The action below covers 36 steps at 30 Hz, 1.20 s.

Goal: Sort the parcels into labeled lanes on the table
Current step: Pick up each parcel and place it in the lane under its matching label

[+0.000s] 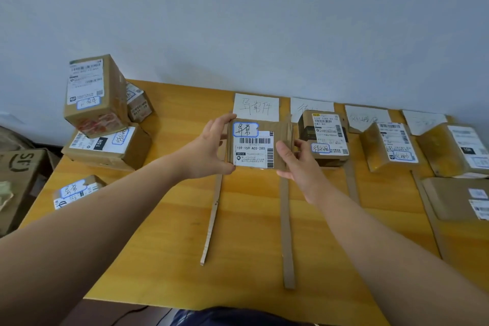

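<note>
The left hand (211, 145) and right hand (296, 161) curl their fingers round a flat brown cardboard parcel (260, 147). It sits in the first lane, under the white paper sign (256, 107) on the yellow wooden counter (158, 233). Three other lanes already hold sorted boxes (324, 137). A pile of brown boxes (105, 145) on the left looks still unsorted.

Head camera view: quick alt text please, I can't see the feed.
Left hand and right hand hold a flat cardboard parcel by its sides at the far end of the leftmost lane, just before its white paper sign. Cardboard strips divide the wooden table into lanes; sorted parcels sit to the right, unsorted boxes at left.
</note>
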### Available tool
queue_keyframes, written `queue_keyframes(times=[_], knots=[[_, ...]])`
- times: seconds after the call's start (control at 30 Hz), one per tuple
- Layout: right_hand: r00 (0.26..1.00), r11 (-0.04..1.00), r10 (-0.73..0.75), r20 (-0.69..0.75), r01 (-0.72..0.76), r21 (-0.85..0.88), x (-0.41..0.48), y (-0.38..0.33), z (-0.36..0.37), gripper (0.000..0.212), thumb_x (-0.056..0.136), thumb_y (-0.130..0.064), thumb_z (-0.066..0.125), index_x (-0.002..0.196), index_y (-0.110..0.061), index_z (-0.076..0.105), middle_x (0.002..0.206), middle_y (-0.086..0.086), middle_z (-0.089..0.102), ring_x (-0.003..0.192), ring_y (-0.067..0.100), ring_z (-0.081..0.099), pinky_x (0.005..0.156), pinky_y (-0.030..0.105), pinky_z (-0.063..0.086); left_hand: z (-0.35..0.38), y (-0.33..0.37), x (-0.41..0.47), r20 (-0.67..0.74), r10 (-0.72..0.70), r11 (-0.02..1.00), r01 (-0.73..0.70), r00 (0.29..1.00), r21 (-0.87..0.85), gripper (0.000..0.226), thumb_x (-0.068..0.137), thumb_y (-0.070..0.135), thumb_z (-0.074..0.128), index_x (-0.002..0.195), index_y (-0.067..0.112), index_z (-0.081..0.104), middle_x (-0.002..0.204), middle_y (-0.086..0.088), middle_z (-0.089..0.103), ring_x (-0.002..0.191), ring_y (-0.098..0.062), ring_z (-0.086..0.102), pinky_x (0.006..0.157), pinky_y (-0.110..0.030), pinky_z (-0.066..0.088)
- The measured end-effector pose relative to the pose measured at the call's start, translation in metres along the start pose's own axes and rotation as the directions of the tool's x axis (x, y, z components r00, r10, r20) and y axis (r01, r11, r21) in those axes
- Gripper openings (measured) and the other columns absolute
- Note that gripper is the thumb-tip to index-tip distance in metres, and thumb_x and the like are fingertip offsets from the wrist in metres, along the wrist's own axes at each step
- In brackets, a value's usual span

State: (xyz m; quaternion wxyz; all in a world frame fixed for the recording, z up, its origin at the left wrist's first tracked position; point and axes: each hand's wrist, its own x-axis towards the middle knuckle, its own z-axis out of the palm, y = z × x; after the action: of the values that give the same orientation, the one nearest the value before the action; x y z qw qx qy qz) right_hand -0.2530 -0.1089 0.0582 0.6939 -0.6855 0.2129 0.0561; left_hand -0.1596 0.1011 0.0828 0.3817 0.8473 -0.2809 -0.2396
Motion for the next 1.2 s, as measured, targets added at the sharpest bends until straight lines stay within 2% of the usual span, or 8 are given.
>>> queue_keyframes(times=[0.17, 0.33, 0.47, 0.53, 0.67, 0.9, 1.1, 1.2], knots=[[0.996, 0.996, 0.083, -0.020, -0.083, 0.017, 0.004, 0.013, 0.006, 0.051, 0.087, -0.043, 0.061, 0.126, -0.020, 0.039, 0.116, 0.004, 0.063, 0.104, 0.014, 0.064, 0.100, 0.039, 0.048, 0.004, -0.009, -0.010, 0.005, -0.059, 0.998, 0.059, 0.998, 0.029, 0.106, 0.071, 0.024, 0.082, 0.149, 0.033, 0.010, 0.150, 0.005, 0.030, 0.124, -0.006, 0.039, 0.099, -0.024, 0.037], [0.975, 0.972, 0.188, -0.116, -0.168, 0.163, 0.020, 0.013, 0.020, 0.053, 0.089, -0.044, 0.061, 0.127, -0.017, 0.038, 0.125, 0.001, 0.060, 0.115, 0.018, 0.058, 0.100, 0.043, 0.049, 0.010, -0.020, -0.009, -0.212, -0.206, 0.978, 0.194, 0.955, -0.075, 0.086, 0.081, 0.029, 0.073, 0.149, 0.025, 0.020, 0.147, 0.001, 0.035, 0.111, -0.008, 0.049, 0.092, -0.027, 0.045], [0.956, 0.962, 0.043, -0.291, -0.118, -0.245, 0.038, 0.019, 0.033, 0.066, 0.087, -0.050, 0.061, 0.135, -0.013, 0.036, 0.127, 0.001, 0.050, 0.108, 0.015, 0.052, 0.089, 0.030, 0.046, 0.008, -0.030, -0.003, -0.241, -0.308, 0.951, 0.296, 0.920, -0.086, 0.068, 0.090, 0.028, 0.063, 0.147, 0.023, 0.026, 0.146, -0.002, 0.034, 0.111, -0.011, 0.051, 0.084, -0.028, 0.045], [0.943, 0.942, -0.009, -0.334, -0.104, -0.318, 0.045, 0.024, 0.036, 0.064, 0.088, -0.049, 0.061, 0.135, -0.012, 0.038, 0.122, 0.001, 0.048, 0.105, 0.014, 0.049, 0.082, 0.025, 0.041, 0.006, -0.038, -0.003, -0.229, -0.344, 0.939, 0.333, 0.911, -0.087, 0.062, 0.092, 0.030, 0.060, 0.145, 0.024, 0.028, 0.145, -0.001, 0.033, 0.110, -0.010, 0.051, 0.083, -0.027, 0.044], [0.917, 0.964, 0.095, -0.387, -0.181, -0.193, 0.064, 0.033, 0.040, 0.055, 0.091, -0.044, 0.059, 0.131, -0.012, 0.040, 0.116, -0.002, 0.051, 0.101, 0.013, 0.052, 0.082, 0.026, 0.043, -0.003, -0.055, -0.001, -0.184, -0.412, 0.911, 0.404, 0.892, -0.079, 0.054, 0.094, 0.031, 0.056, 0.143, 0.022, 0.033, 0.143, -0.002, 0.033, 0.115, -0.014, 0.051, 0.086, -0.028, 0.043], [0.843, 0.944, 0.330, -0.425, -0.279, 0.179, 0.107, 0.039, 0.038, 0.045, 0.097, -0.033, 0.053, 0.134, -0.015, 0.037, 0.102, -0.001, 0.055, 0.105, 0.023, 0.059, 0.095, 0.044, 0.053, -0.020, -0.079, 0.025, -0.102, -0.455, 0.890, 0.450, 0.884, -0.075, 0.045, 0.096, 0.029, 0.052, 0.138, 0.021, 0.040, 0.140, -0.002, 0.031, 0.116, -0.015, 0.050, 0.085, -0.028, 0.042], [0.803, 0.953, 0.299, -0.515, -0.273, 0.128, 0.133, 0.035, 0.044, 0.036, 0.099, -0.029, 0.048, 0.131, -0.012, 0.042, 0.112, 0.008, 0.061, 0.097, 0.025, 0.064, 0.083, 0.039, 0.058, -0.029, -0.090, 0.057, -0.051, -0.437, 0.898, 0.433, 0.898, -0.074, 0.038, 0.097, 0.029, 0.051, 0.134, 0.020, 0.044, 0.138, 0.001, 0.031, 0.103, -0.010, 0.049, 0.081, -0.026, 0.040], [0.784, 0.953, 0.238, -0.573, -0.303, -0.019, 0.144, 0.028, 0.045, 0.032, 0.099, -0.032, 0.048, 0.125, -0.013, 0.046, 0.109, 0.008, 0.064, 0.094, 0.027, 0.066, 0.080, 0.044, 0.059, -0.033, -0.091, 0.070, -0.042, -0.403, 0.914, 0.400, 0.914, -0.072, 0.038, 0.097, 0.027, 0.051, 0.133, 0.020, 0.045, 0.137, 0.002, 0.033, 0.102, -0.008, 0.049, 0.081, -0.025, 0.040]])
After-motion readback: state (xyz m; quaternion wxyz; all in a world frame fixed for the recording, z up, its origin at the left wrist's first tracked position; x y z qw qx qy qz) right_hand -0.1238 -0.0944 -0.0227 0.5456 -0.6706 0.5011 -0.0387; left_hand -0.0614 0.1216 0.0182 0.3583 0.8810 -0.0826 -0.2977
